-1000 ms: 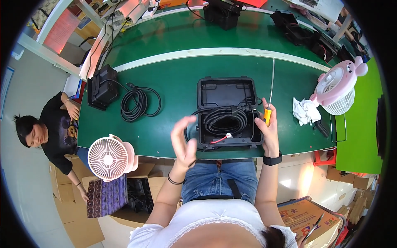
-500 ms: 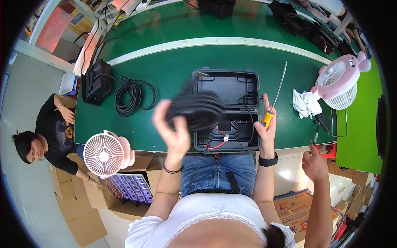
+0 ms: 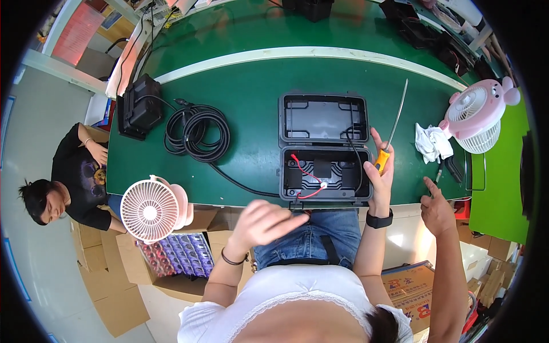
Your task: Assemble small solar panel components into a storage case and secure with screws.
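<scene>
My left hand (image 3: 263, 224) hovers empty just in front of the table edge, fingers loosely stretched. A yellow-handled screwdriver (image 3: 382, 161) is gripped in my right hand (image 3: 381, 182), its long shaft pointing up and away; that hand is also against the right side of a black plastic box (image 3: 284, 171). The box lies with its lid (image 3: 326, 117) folded back. Inside its base are red wires (image 3: 309, 171) with a white connector and a thin black cable. From its left side a black cable runs to a coil of black corrugated cable (image 3: 220, 154) on the table.
A second black box (image 3: 140, 108) stands far left. A pink fan (image 3: 150, 211) is at the near left edge, another pink fan (image 3: 477, 108) at right beside a white cloth (image 3: 433, 143). Another person's hand (image 3: 439, 212) reaches in at right. One more person (image 3: 74, 177) sits at left.
My left hand has let go of the cable coil, which now lies on the table to the left, and has drawn back toward me. The other person's hand at right has shifted slightly.
</scene>
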